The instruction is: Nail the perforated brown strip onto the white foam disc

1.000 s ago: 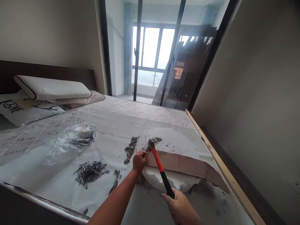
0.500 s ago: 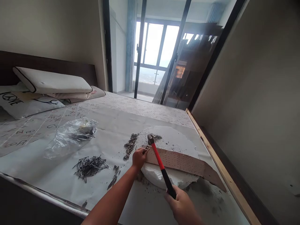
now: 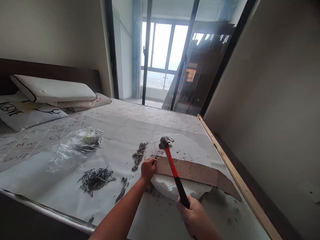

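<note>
Red-handled hammer (image 3: 174, 171), gripped by right hand (image 3: 195, 218), has risen; left hand (image 3: 148, 169) pinches, seemingly, a nail (image 3: 155, 160).

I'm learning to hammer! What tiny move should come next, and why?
Probably a light tap down onto the nail. The right hand grips the hammer with its head up above the brown strip at its end, and the left hand pinches the nail there, over the white disc. A gentle blow seems safest with that hand so close.
</note>
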Action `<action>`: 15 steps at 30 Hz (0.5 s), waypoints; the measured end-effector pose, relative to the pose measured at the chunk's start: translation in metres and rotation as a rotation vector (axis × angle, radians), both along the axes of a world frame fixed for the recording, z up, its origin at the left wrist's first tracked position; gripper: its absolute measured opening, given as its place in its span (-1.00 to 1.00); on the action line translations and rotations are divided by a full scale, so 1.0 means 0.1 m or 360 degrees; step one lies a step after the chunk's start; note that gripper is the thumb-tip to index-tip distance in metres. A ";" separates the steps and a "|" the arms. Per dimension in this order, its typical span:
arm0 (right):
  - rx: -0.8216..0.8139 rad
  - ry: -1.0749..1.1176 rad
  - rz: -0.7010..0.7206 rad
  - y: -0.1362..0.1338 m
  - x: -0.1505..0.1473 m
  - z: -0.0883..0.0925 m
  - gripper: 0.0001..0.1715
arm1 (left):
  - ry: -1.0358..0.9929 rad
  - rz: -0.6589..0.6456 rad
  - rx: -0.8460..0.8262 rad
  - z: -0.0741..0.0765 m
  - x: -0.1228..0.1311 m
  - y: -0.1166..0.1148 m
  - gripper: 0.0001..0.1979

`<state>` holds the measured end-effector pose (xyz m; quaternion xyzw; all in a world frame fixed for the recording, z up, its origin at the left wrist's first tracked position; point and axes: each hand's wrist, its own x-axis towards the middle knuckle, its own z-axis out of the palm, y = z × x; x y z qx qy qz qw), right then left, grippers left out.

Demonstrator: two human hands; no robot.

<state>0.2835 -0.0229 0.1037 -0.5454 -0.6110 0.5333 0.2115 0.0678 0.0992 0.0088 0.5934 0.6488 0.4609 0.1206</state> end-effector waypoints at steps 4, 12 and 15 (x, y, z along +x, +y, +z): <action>-0.0077 -0.0053 0.0058 0.02 -0.01 -0.06 -0.79 | 0.0033 0.0010 0.0022 0.01 0.00 -0.01 -0.78; -0.0077 -0.0100 0.0089 0.01 0.00 -0.03 -0.81 | 0.0096 0.0016 0.0051 0.01 0.01 -0.03 -0.80; 0.0028 -0.0111 0.0072 0.00 -0.01 -0.01 -0.81 | 0.0116 0.0018 0.0053 0.01 0.01 -0.03 -0.80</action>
